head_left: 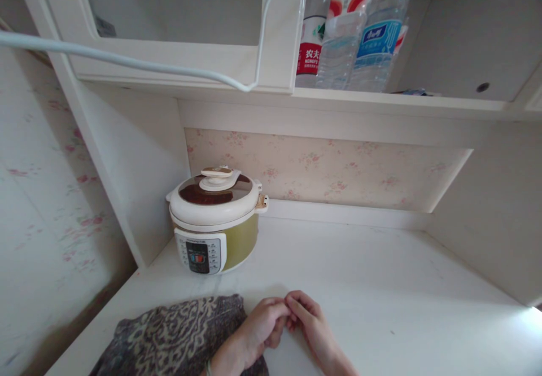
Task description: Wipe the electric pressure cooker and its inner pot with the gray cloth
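Note:
My left hand [263, 326] and my right hand [308, 320] meet at the fingertips above the white countertop. Both are closed, with fingers curled and thumbs pressed in. Anything small between the fingertips is hidden or too small to make out. A dark grey cloth with a pale scroll pattern [178, 331] lies bunched on the counter, beside and partly beneath my left wrist. Behind the cloth stands a green and white electric pressure cooker [241, 243], lid on, its control panel facing me.
An overhead cabinet [169, 62] spans the top, its right part holding several plastic bottles [376, 43]. A white cable [169, 70] hangs across the cabinet front. White side panels bound the countertop [339, 263], and floral wallpaper [313, 167] covers the back.

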Tool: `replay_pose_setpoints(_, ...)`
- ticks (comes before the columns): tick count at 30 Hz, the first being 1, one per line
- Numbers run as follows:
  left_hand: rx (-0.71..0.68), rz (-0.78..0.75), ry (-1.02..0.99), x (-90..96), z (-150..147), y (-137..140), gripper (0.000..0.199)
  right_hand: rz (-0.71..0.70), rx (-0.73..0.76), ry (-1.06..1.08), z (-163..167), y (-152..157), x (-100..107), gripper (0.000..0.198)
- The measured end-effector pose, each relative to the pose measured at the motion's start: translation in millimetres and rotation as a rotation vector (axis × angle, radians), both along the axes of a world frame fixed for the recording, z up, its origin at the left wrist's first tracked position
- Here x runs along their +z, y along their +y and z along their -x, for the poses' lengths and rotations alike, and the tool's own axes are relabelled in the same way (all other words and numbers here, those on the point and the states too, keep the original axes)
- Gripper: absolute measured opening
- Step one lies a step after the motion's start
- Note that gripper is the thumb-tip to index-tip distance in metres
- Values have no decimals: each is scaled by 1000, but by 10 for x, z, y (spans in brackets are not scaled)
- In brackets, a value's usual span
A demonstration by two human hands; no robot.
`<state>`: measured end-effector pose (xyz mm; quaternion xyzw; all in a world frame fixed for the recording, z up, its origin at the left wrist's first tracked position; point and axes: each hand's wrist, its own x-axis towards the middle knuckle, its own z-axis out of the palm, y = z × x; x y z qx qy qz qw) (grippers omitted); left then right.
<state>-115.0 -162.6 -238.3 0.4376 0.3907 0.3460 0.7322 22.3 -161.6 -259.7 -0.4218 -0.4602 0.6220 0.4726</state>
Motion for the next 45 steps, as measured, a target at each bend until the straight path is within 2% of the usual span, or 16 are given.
replay_pose_setpoints(15,-1,10,2,18,5,-8,16,-22,5,-34,-1,-1,17,40)
replay_pose_setpoints(22,-6,30,-23,-31,9,7,16,-23,8,-26,9,-5,14,39)
replay_pose_setpoints(31,-6,12,19,33,10,-10,15,-12,8,-16,5,-8,8,39)
replay_pose_setpoints(45,-5,-3,14,27,14,-6,16,-33,2,-55,7,-14,30,39)
